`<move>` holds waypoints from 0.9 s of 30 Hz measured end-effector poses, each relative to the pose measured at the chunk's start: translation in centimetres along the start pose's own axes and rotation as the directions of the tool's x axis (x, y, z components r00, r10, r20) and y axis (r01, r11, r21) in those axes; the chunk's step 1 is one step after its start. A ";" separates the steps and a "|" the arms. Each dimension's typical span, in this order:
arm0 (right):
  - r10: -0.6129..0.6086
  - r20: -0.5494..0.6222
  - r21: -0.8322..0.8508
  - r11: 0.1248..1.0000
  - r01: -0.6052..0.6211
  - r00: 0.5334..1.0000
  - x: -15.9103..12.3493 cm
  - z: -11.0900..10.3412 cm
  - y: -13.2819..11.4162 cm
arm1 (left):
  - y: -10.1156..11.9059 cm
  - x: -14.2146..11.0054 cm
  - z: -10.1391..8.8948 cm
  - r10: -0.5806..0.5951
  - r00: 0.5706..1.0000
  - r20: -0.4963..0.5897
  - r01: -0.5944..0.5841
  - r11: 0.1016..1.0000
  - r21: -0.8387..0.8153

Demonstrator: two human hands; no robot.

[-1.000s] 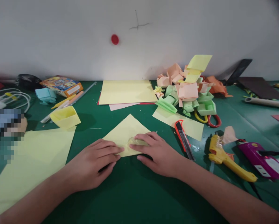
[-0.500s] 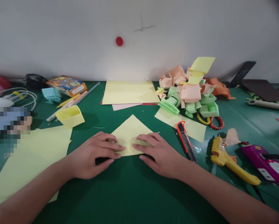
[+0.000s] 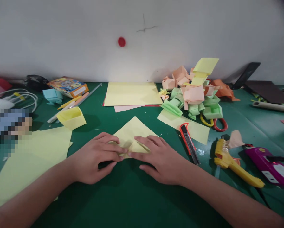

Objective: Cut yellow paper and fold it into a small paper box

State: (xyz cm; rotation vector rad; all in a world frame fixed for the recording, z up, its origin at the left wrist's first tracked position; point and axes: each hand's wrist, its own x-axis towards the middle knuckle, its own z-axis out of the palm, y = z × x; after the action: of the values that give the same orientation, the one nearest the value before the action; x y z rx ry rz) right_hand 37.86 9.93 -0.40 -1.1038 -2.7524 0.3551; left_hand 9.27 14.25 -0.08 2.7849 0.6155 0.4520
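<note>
A pale yellow sheet of paper (image 3: 135, 128), its point facing the wall, lies on the green table with a folded flap (image 3: 136, 146) on its near part. My left hand (image 3: 98, 158) rests on the sheet's left side, fingers stretched out and fingertips pressing near the middle. On the right side, my right hand (image 3: 158, 156) has its fingers spread over the flap, the index fingertip close to my left fingertips. Both thumbs stay apart from the fingers, near the table. The paper's side corners are hidden under my hands.
Large yellow sheets (image 3: 44, 148) lie under my left forearm, near a folded yellow paper box (image 3: 73, 118). A box cutter (image 3: 189, 144), a yellow glue gun (image 3: 237, 164) and a purple power strip (image 3: 267, 163) are on the right. Folded paper pieces (image 3: 193, 95) pile up behind, beside scissors (image 3: 220, 125).
The view has shifted slightly. My right fingers slid left across the paper toward my left fingertips, and the flap's edge now shows more. My left hand moved a little, then stayed nearly still.
</note>
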 end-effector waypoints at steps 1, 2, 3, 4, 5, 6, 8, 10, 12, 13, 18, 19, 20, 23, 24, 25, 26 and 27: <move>-0.005 0.009 -0.027 1.000 0.006 1.000 0.0 -0.1 -0.2 | 0.1 0.1 0.0 -0.003 1.000 0.001 0.003 1.000 -0.002; -0.004 0.014 -0.052 0.999 0.005 1.000 0.1 -0.1 -0.4 | 0.1 0.2 -0.1 -0.005 1.000 0.004 0.005 1.000 -0.002; 0.003 0.018 -0.072 0.997 -0.001 1.000 0.1 -0.1 -0.6 | 0.1 0.2 -0.1 -0.006 1.000 0.005 0.006 1.000 -0.002; 0.011 0.019 -0.087 0.996 -0.009 1.000 0.1 -0.1 -0.7 | 0.1 0.2 -0.1 -0.004 1.000 0.005 0.004 1.000 -0.002; 0.017 0.018 -0.097 0.995 -0.015 1.000 0.0 -0.2 -0.7 | 0.1 0.2 -0.1 -0.003 1.000 0.004 0.003 1.000 -0.003; 0.020 0.016 -0.102 0.995 -0.018 1.000 0.0 -0.2 -0.6 | 0.0 0.1 -0.1 0.000 1.000 0.001 0.000 1.000 -0.006; 0.020 0.001 -0.105 0.994 -0.020 1.000 -0.3 -0.3 -0.4 | -0.1 0.0 0.0 0.003 1.000 0.003 -0.003 1.000 -0.008; 0.016 -0.015 -0.099 0.995 -0.017 1.000 -0.6 -0.5 0.1 | -0.2 -0.2 0.0 0.002 1.000 0.006 -0.002 1.000 -0.008; 0.016 -0.004 -0.087 0.996 -0.016 1.000 -1.0 -0.9 0.6 | -0.2 -0.3 0.0 -0.003 1.000 0.013 0.003 1.000 -0.007; 0.019 0.011 -0.078 0.997 -0.019 1.000 -1.2 -1.1 0.8 | -0.2 -0.3 0.0 -0.006 1.000 0.016 0.007 1.000 -0.007; 0.037 0.068 -0.018 0.999 -0.036 0.997 -2.2 -2.0 2.1 | -0.3 -0.3 0.0 0.005 1.000 0.013 -0.005 1.000 -0.012; 0.036 0.076 -0.004 0.999 -0.036 0.996 -2.4 -2.1 2.3 | -0.3 -0.3 0.1 0.009 1.000 0.011 -0.009 1.000 -0.014; 0.036 0.084 0.012 0.999 -0.037 0.996 -2.5 -2.3 2.5 | -0.3 -0.3 0.1 0.012 1.000 0.011 -0.012 1.000 -0.016; 0.039 0.098 0.058 0.997 -0.045 0.994 -2.8 -2.6 2.9 | -0.4 -0.3 0.2 0.014 1.000 0.003 -0.014 0.999 -0.030; 0.041 0.100 0.070 0.996 -0.048 0.994 -2.9 -2.7 3.0 | -0.4 -0.3 0.2 0.012 1.000 -0.003 -0.012 0.999 -0.038; 0.044 0.101 0.079 0.996 -0.052 0.994 -3.0 -2.9 3.1 | -0.3 -0.3 0.3 0.007 1.000 -0.011 -0.008 0.999 -0.047; 0.047 0.107 0.085 0.995 -0.056 0.993 -3.1 -3.0 3.1 | -0.2 -0.3 0.3 0.003 1.000 -0.020 -0.004 0.999 -0.052; 0.049 0.115 0.087 0.994 -0.060 0.992 -3.2 -3.0 3.2 | -0.1 -0.3 0.4 0.001 1.000 -0.030 -0.002 0.999 -0.050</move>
State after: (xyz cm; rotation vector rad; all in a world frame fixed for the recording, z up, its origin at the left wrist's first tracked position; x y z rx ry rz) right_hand 42.94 10.45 1.47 -1.1725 -2.7753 0.5602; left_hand 9.15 14.11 -0.55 2.7363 0.6003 0.5031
